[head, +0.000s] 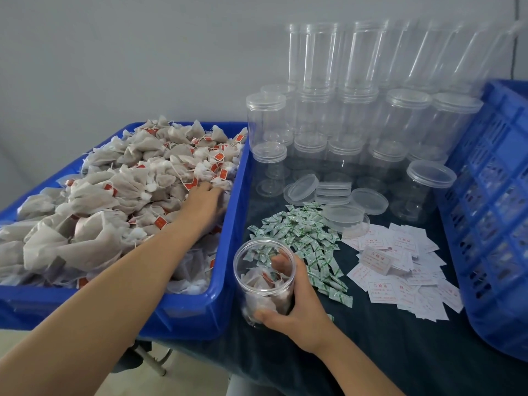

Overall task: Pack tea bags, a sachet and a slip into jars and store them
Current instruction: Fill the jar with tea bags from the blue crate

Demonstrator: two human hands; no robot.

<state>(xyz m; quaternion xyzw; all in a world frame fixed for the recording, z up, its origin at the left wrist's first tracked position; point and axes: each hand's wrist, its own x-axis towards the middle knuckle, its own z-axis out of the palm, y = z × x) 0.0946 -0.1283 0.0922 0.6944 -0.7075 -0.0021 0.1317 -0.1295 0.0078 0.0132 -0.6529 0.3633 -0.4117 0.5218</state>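
A clear lidless jar (264, 277) with a few tea bags inside stands near the table's front edge. My right hand (297, 307) grips it from the right, thumb in front and fingers behind. My left hand (204, 200) reaches into the blue bin (225, 304) and lies palm down on the heap of tea bags (120, 195) with red tags; its fingertips dig into the bags, and whether they hold one is hidden. Green-and-white sachets (303, 235) lie in a pile just behind the jar. White printed slips (400, 261) are spread to the right of them.
Several empty clear jars (337, 115), some lidded, stand stacked at the back of the dark table. Loose clear lids (334, 195) lie in front of them. A blue slatted crate (491, 218) stands along the right edge. A grey wall is behind.
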